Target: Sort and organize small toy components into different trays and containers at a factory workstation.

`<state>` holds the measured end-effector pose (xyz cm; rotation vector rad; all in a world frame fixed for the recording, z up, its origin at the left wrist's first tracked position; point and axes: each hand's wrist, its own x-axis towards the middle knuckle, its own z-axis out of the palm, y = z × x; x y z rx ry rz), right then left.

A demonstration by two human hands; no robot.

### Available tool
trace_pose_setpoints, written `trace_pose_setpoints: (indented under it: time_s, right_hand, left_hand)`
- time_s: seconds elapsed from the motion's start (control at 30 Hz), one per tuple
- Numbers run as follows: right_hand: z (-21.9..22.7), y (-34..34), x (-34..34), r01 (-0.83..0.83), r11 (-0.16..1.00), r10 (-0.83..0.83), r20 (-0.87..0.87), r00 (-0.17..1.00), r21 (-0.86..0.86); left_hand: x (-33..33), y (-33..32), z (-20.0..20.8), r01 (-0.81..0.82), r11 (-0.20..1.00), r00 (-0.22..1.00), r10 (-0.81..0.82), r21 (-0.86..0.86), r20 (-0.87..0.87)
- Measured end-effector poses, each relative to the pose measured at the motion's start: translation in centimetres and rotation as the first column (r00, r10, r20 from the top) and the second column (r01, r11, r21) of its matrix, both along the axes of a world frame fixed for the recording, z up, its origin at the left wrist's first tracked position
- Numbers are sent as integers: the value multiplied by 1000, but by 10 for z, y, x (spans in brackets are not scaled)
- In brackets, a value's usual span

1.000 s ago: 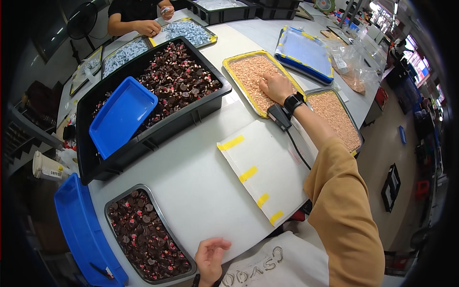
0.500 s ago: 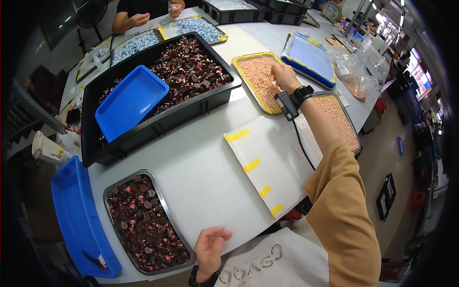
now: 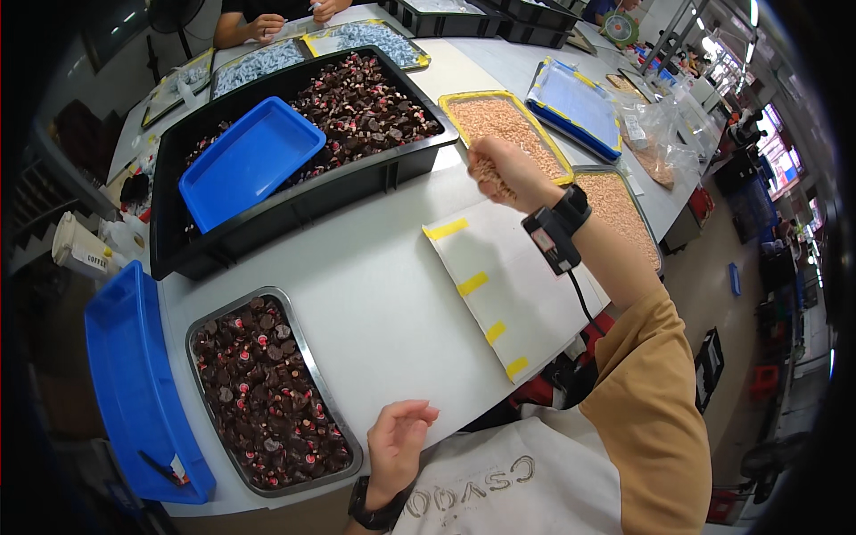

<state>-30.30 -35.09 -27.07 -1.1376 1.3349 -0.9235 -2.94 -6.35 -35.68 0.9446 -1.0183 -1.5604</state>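
Note:
My right hand [image 3: 505, 175] is closed round a heap of small pinkish-beige bits, some showing between the fingers. It hangs above the near edge of a yellow-taped tray [image 3: 562, 167] filled with the same bits [image 3: 501, 120]. Beside that tray, partly behind my forearm, lies a second tray of beige bits [image 3: 615, 201]. Near the table's front edge my left hand [image 3: 399, 446] is held loosely, fingers half bent and nothing visible in it. To its left sits a metal tray [image 3: 292, 323] full of dark brown round pieces [image 3: 267, 401] mixed with red and pink ones.
A large black crate [image 3: 312, 209] of dark and pink pieces holds a blue tray [image 3: 252, 160]. A blue bin [image 3: 134, 357] stands at the left edge. A white board with yellow tape [image 3: 499, 285] lies under my right arm. Across the table, another person's hands [image 3: 267, 27] work near trays.
My right hand has lifted out of the beige bits and come nearer and leftward, now with a handful in its grip. My left hand has barely moved.

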Motion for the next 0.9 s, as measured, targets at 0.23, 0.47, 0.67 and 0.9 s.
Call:
trace_pose_setpoints:
  time_s: [0.23,0.47,0.67,0.9]
  right_hand:
    - [2,60,71,-305,928,255,229,939,216]
    - [-19,92,88,-332,898,277,218,936,287]
    - [-22,98,83,-352,882,261,297,918,313]
    - [-22,98,82,-377,889,308,271,912,259]
  left_hand:
    - [3,3,-5,12,999,1000,-11,-32,10]
    - [2,0,-5,84,995,992,-79,-55,96]
    - [-64,-6,18,230,904,876,-32,-360,481]
    - [-114,-21,2,524,793,398,94,-310,913]
